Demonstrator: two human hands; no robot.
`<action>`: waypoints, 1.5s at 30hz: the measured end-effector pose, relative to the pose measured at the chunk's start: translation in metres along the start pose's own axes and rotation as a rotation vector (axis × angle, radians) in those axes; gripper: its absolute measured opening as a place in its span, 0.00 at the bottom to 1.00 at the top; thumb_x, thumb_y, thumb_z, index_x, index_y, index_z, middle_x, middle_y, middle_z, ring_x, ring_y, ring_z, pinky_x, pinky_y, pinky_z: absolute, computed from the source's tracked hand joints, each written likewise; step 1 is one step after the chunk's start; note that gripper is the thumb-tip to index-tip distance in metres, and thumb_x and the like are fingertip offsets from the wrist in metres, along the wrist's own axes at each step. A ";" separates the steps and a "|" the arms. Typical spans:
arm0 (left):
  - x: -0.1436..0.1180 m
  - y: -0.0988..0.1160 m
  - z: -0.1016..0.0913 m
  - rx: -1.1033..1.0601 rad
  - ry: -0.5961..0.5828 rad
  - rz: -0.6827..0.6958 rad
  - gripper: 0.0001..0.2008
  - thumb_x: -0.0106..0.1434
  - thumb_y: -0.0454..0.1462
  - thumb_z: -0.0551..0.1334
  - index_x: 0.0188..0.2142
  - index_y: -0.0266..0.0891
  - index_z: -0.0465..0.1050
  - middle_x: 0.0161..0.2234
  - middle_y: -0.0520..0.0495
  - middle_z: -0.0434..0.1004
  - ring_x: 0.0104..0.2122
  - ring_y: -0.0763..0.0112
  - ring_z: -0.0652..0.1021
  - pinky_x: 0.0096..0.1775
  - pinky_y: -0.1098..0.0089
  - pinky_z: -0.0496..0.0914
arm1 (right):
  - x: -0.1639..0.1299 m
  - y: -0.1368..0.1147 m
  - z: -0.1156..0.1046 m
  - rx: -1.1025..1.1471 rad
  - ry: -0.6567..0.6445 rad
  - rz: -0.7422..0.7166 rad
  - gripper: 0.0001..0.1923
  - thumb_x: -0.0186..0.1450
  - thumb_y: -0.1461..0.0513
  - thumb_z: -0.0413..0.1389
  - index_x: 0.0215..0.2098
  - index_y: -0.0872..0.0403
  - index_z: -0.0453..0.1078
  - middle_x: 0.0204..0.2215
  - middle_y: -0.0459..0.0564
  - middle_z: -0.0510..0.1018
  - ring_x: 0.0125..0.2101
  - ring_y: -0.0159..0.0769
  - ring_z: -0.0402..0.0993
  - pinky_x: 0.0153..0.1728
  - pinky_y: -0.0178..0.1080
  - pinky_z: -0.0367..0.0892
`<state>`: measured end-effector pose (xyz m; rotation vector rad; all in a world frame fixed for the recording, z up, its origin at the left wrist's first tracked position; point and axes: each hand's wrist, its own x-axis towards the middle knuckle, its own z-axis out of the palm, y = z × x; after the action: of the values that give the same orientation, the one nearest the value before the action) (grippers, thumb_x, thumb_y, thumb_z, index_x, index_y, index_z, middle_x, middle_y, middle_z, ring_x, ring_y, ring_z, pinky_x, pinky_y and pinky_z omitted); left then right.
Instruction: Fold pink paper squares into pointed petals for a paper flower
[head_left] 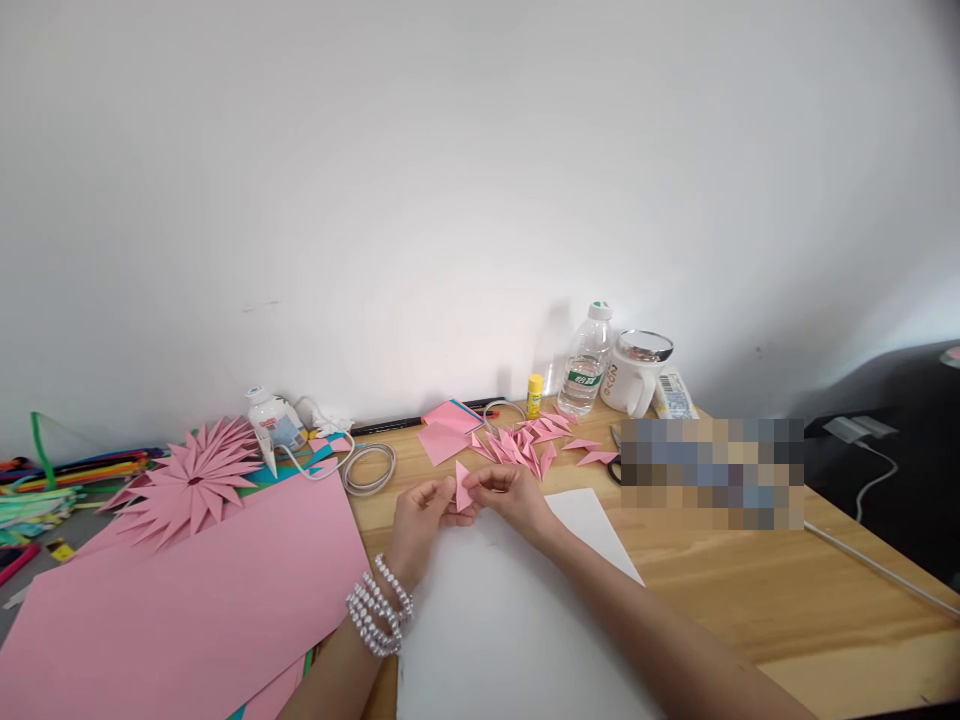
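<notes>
Between my two hands is a small folded pink paper piece [462,486], its pointed tip upward. My left hand [421,515] pinches its left side, and beaded bracelets circle that wrist. From the right, my right hand [511,497] grips the same piece between thumb and fingers. Both hands are over the top of a white sheet [517,620]. Just beyond them lies a pile of folded pink paper pieces [525,445], with square pink paper [442,442] to its left.
A pink paper star [196,480] rests on large pink sheets [202,610] at left, near a white bottle [276,418] and coiled cable [369,470]. Behind stand a yellow glue stick [534,397], water bottle [586,365] and white mug [634,375]. Scissors [615,465] lie at right.
</notes>
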<state>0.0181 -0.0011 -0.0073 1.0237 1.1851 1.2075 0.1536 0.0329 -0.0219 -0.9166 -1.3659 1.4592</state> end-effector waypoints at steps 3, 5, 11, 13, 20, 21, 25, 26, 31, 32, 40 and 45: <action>0.001 0.000 -0.003 -0.145 -0.064 -0.118 0.15 0.51 0.44 0.62 0.27 0.31 0.73 0.26 0.41 0.77 0.26 0.68 0.76 0.32 0.67 0.72 | 0.001 0.002 0.000 -0.023 0.028 0.002 0.09 0.47 0.60 0.58 0.25 0.57 0.72 0.21 0.47 0.75 0.21 0.33 0.71 0.26 0.37 0.68; 0.001 -0.001 -0.005 -0.211 -0.087 -0.173 0.13 0.49 0.42 0.64 0.25 0.30 0.73 0.26 0.41 0.77 0.26 0.69 0.76 0.33 0.69 0.72 | 0.001 0.003 -0.001 -0.027 0.035 0.003 0.08 0.47 0.61 0.59 0.25 0.58 0.72 0.21 0.47 0.75 0.22 0.32 0.71 0.26 0.37 0.68; 0.001 -0.004 -0.005 -0.296 -0.093 -0.254 0.08 0.48 0.36 0.66 0.24 0.30 0.72 0.24 0.43 0.76 0.25 0.71 0.76 0.33 0.72 0.71 | 0.000 0.005 -0.001 -0.008 0.024 -0.009 0.12 0.46 0.59 0.60 0.27 0.59 0.72 0.22 0.48 0.75 0.21 0.31 0.70 0.25 0.35 0.67; 0.001 -0.004 -0.005 -0.277 -0.101 -0.277 0.09 0.50 0.37 0.64 0.24 0.30 0.70 0.23 0.43 0.75 0.24 0.70 0.76 0.31 0.71 0.72 | 0.000 0.004 0.000 -0.013 0.017 -0.002 0.13 0.45 0.58 0.60 0.27 0.59 0.72 0.21 0.47 0.75 0.21 0.31 0.70 0.24 0.35 0.67; 0.000 -0.005 -0.005 -0.183 -0.121 -0.265 0.11 0.51 0.39 0.63 0.26 0.32 0.68 0.20 0.47 0.73 0.19 0.71 0.75 0.23 0.73 0.70 | -0.001 0.003 0.001 -0.075 0.017 -0.071 0.08 0.46 0.61 0.58 0.24 0.58 0.70 0.20 0.46 0.73 0.21 0.29 0.68 0.24 0.33 0.65; 0.000 -0.006 -0.004 -0.176 -0.118 -0.253 0.11 0.50 0.40 0.63 0.26 0.32 0.68 0.20 0.47 0.73 0.18 0.72 0.75 0.22 0.74 0.69 | -0.001 0.004 0.001 -0.072 0.011 -0.072 0.08 0.46 0.61 0.58 0.23 0.58 0.70 0.20 0.46 0.73 0.21 0.29 0.67 0.24 0.33 0.64; -0.002 -0.005 -0.002 -0.155 -0.117 -0.220 0.13 0.49 0.42 0.63 0.22 0.32 0.67 0.18 0.50 0.70 0.15 0.77 0.72 0.18 0.77 0.65 | -0.001 0.005 0.001 -0.040 -0.002 -0.046 0.07 0.47 0.61 0.58 0.24 0.58 0.70 0.19 0.45 0.73 0.19 0.27 0.66 0.23 0.32 0.63; -0.002 -0.005 -0.002 -0.150 -0.114 -0.220 0.14 0.49 0.42 0.63 0.21 0.32 0.66 0.16 0.51 0.69 0.14 0.79 0.70 0.16 0.78 0.63 | -0.001 0.005 0.001 -0.028 -0.003 -0.035 0.07 0.47 0.61 0.58 0.24 0.58 0.70 0.19 0.45 0.73 0.19 0.27 0.66 0.23 0.32 0.63; 0.000 -0.005 -0.002 -0.166 -0.102 -0.239 0.14 0.49 0.41 0.64 0.18 0.32 0.66 0.14 0.53 0.66 0.12 0.83 0.65 0.14 0.80 0.56 | -0.001 0.005 0.002 0.032 0.012 -0.019 0.08 0.46 0.61 0.59 0.24 0.58 0.70 0.19 0.45 0.73 0.19 0.28 0.68 0.23 0.33 0.65; 0.000 -0.006 -0.003 -0.186 -0.108 -0.247 0.13 0.49 0.41 0.64 0.19 0.32 0.67 0.15 0.53 0.67 0.12 0.83 0.66 0.15 0.80 0.58 | -0.001 0.005 0.002 0.038 0.027 -0.024 0.09 0.46 0.60 0.59 0.24 0.58 0.70 0.19 0.45 0.73 0.19 0.28 0.68 0.23 0.33 0.65; 0.000 -0.006 -0.004 -0.213 -0.116 -0.241 0.12 0.46 0.39 0.66 0.20 0.31 0.68 0.17 0.50 0.70 0.16 0.80 0.69 0.18 0.78 0.60 | -0.001 0.002 0.002 0.019 0.064 -0.030 0.07 0.46 0.62 0.59 0.23 0.58 0.69 0.18 0.45 0.73 0.18 0.27 0.67 0.22 0.32 0.65; -0.002 -0.008 0.002 -0.165 -0.061 -0.171 0.13 0.47 0.40 0.65 0.19 0.32 0.68 0.15 0.51 0.68 0.14 0.81 0.67 0.16 0.78 0.58 | 0.000 0.005 0.001 0.065 0.056 -0.010 0.11 0.45 0.59 0.61 0.23 0.58 0.69 0.19 0.46 0.74 0.18 0.28 0.68 0.23 0.33 0.66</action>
<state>0.0209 -0.0036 -0.0151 0.8134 1.0833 1.1122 0.1519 0.0328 -0.0263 -0.9012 -1.2732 1.4510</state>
